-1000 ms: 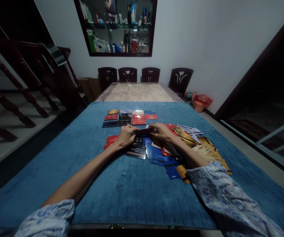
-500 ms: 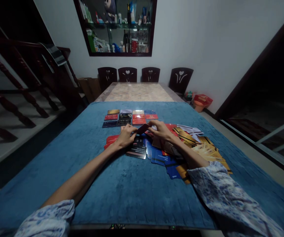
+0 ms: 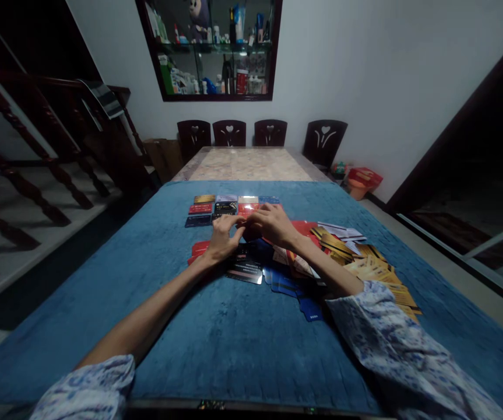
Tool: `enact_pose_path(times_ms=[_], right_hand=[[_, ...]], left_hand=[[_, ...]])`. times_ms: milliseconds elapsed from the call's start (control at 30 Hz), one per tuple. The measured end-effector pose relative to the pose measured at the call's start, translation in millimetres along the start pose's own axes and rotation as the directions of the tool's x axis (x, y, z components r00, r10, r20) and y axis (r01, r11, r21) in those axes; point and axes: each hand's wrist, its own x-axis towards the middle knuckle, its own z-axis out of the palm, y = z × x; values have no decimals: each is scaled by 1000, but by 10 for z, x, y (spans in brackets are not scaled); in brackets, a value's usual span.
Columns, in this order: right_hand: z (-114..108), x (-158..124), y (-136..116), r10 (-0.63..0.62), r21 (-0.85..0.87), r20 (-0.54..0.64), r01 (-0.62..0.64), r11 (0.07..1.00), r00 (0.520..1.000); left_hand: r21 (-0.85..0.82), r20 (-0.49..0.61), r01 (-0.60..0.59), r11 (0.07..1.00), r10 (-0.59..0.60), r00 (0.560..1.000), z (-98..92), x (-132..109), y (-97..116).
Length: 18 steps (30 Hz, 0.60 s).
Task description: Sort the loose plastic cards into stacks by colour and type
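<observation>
A dark red card [image 3: 252, 234] is tilted up off the table between my two hands. My left hand [image 3: 224, 238] pinches at its left edge with thumb and curled fingers. From the right, my right hand [image 3: 273, 223] bends over its top edge, fingers closed and partly hiding it. Below the hands lie black cards [image 3: 246, 270] and overlapping blue cards [image 3: 284, 283]. Red cards [image 3: 199, 249] rest just left of my left wrist. Beyond the hands, cards lie in rows, among them a gold card [image 3: 204, 199] and a dark blue card [image 3: 198, 221].
Many gold cards [image 3: 376, 270] spread in a loose pile right of my right forearm, with white cards [image 3: 343, 231] behind. A blue cloth [image 3: 181, 338] covers the near table. Chairs [image 3: 229, 133] stand at the far end, below a glass-shelved cabinet [image 3: 216, 100].
My right hand has shifted over the card's top, its fingers meeting my left fingertips. The card now shows less and sits more upright. The camera view has moved slightly left.
</observation>
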Motion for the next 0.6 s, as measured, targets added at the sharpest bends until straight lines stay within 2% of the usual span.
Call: enact_pose_path(times_ms=[167,333,600], right_hand=[[6,94,-102,-9,-9,25,9,1000,1000],[73,102,-132,60,4,49,-60,998,997],[230,21,-64,131,106,197,-153,982,972]], left_hand=[[24,-33,18,1000,-17,999,-22,1,-68],[32,-32,36,999,-35,999,-64,-1,-160],[7,-18,110,994,-110,994,-176,-12,-408]])
